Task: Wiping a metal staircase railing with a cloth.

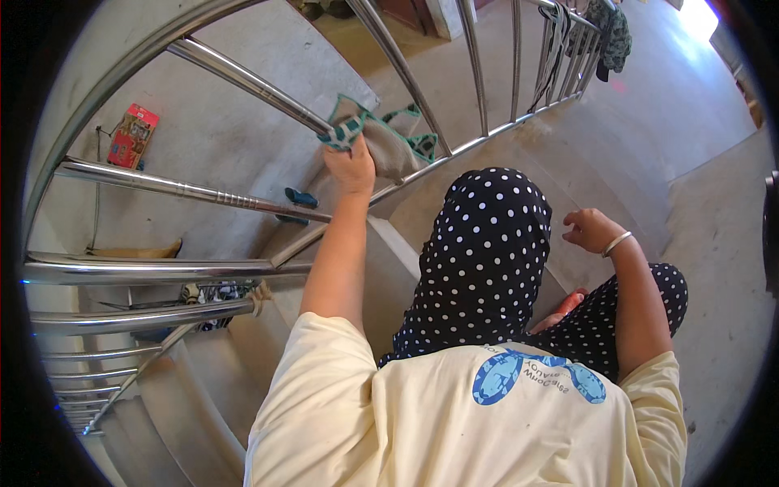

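Note:
A grey cloth with a green patterned edge [392, 143] is gripped in my left hand [352, 165]. The hand presses the cloth around the lower part of a shiny metal baluster [255, 85] of the stair railing, and the rest of the cloth hangs beside it over the bottom rail [481, 141]. My right hand [591, 230], with a bangle at the wrist, hovers over the right leg side with loosely curled fingers and holds nothing. Polka-dot trousers [487, 243] cover my bent knees between the two hands.
Concrete stairs [182, 389] descend at the lower left beside the curved handrail [152, 268]. Beyond the bars are a red box [132, 137] and blue slippers [301, 197] on the level below. Camouflage fabric [613, 42] and dark and pale straps [552, 45] hang on the far railing.

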`<action>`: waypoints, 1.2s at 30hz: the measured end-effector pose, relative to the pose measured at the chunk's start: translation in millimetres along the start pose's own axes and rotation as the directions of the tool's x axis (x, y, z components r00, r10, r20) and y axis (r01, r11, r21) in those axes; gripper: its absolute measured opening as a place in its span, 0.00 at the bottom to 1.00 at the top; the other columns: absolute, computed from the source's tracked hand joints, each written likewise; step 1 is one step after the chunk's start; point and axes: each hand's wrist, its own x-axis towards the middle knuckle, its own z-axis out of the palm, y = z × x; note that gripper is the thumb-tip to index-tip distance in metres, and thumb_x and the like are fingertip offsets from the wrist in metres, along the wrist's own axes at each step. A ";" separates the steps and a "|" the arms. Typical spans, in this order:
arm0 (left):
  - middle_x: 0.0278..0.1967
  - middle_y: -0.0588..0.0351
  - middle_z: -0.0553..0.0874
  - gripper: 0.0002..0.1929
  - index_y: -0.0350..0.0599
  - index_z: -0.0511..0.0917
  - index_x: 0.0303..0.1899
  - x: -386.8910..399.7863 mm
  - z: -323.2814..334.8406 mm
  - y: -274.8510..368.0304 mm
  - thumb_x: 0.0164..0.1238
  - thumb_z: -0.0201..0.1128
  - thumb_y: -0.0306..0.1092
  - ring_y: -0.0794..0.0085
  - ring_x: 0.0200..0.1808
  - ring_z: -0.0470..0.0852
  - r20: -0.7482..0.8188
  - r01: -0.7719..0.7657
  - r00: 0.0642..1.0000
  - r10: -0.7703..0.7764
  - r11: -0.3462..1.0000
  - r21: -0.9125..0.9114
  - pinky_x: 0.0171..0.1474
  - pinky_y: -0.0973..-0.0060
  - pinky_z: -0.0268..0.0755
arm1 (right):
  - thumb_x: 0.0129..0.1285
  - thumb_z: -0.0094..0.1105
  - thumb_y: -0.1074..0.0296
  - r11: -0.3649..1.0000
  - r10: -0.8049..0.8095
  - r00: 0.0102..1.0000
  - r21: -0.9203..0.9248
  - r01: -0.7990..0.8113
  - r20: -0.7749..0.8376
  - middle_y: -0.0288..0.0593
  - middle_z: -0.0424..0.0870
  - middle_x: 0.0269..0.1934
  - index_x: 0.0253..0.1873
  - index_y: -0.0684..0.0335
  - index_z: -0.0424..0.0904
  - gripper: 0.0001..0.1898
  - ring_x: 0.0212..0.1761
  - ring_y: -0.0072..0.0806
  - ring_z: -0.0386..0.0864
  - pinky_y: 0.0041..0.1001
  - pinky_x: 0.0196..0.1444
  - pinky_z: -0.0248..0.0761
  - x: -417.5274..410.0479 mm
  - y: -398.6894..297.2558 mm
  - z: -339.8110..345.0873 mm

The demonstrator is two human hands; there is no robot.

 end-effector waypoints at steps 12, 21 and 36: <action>0.38 0.51 0.80 0.12 0.37 0.72 0.42 -100.8 21.9 -42.8 0.54 0.58 0.24 0.66 0.40 0.78 0.113 0.691 0.705 -0.700 0.714 0.116 0.46 0.74 0.67 | 0.53 0.58 0.61 1.000 0.022 0.999 -0.003 -0.022 0.040 0.53 0.80 0.37 0.44 0.66 0.76 0.17 0.42 0.43 0.77 0.33 0.46 0.69 2.9 -1.4 2.1; 0.46 0.52 0.76 0.19 0.35 0.68 0.50 29.0 -39.9 45.2 0.58 0.57 0.30 0.68 0.46 0.74 0.139 0.336 0.923 -0.358 0.929 0.157 0.51 0.73 0.65 | 0.53 0.58 0.63 0.994 -0.103 0.994 -0.025 0.102 -0.042 0.53 0.81 0.33 0.43 0.68 0.76 0.16 0.36 0.42 0.79 0.32 0.42 0.71 2.2 2.4 1.9; 0.39 0.45 0.77 0.09 0.32 0.73 0.40 108.9 -24.9 78.9 0.61 0.53 0.28 0.58 0.42 0.74 -0.052 -0.372 0.907 0.417 0.854 0.364 0.46 0.67 0.64 | 0.53 0.58 0.62 0.994 -0.098 0.993 -0.049 0.095 -0.069 0.52 0.81 0.33 0.43 0.68 0.76 0.16 0.36 0.41 0.79 0.32 0.41 0.71 -3.1 6.4 -1.0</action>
